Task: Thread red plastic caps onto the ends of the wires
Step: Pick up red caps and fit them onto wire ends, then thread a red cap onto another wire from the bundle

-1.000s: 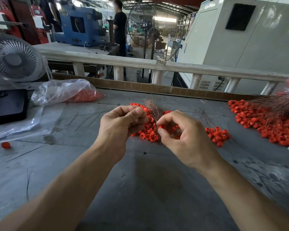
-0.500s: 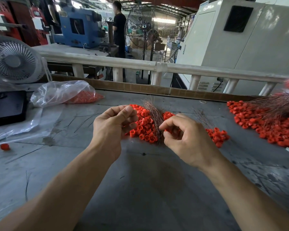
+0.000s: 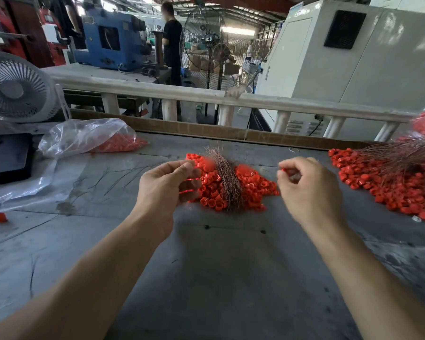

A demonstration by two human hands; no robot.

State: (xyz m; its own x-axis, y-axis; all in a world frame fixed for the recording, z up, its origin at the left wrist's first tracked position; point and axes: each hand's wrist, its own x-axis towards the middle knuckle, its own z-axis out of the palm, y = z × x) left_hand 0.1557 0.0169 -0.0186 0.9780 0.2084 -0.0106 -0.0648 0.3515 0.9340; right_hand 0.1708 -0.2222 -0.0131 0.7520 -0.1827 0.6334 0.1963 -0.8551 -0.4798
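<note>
A small red plastic cap (image 3: 284, 170) is pinched by the right hand (image 3: 309, 190) right of the copper wire bundle (image 3: 225, 179); blurry red caps are gripped in the left hand (image 3: 168, 185).

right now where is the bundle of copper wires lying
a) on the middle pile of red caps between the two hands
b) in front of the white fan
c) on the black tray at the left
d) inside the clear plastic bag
a: the bundle of copper wires lies across the middle pile of red caps, between the left hand and the right hand.

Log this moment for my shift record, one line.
left hand: pinching wire | right hand: pinching red cap | hands apart
</note>
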